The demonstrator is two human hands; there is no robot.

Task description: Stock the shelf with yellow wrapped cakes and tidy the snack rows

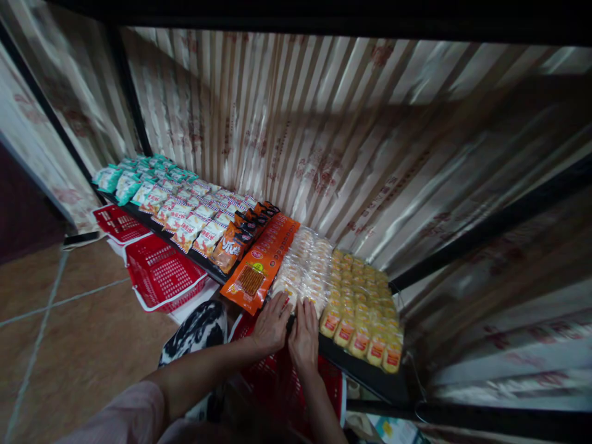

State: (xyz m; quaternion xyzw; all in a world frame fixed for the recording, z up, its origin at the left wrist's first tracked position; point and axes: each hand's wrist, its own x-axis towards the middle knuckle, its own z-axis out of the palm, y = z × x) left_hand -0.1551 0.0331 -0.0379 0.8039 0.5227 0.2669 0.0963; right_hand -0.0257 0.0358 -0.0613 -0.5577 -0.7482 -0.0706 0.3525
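Observation:
Both my hands rest at the front ends of two rows of clear-wrapped white snack packs (308, 256) on a black shelf (358, 368). My left hand (272, 324) lies with its fingers stretched over the front pack of the left row. My right hand (305, 330) touches the front of the right row, fingers straight and side by side. Just left of these rows lies a large flat orange snack bag (263, 265). To their right stand several rows of yellow-wrapped packs with red labels (361, 308). Neither hand appears to grip anything.
Orange-and-black bags (231, 246), white snack bags (185, 216) and green bags (127, 185) fill the shelf's left part. Red baskets (161, 271) stand below the front edge. Dark shelf posts (127, 92) and a patterned curtain (314, 142) are behind. A phone-like dark object (82, 238) lies far left.

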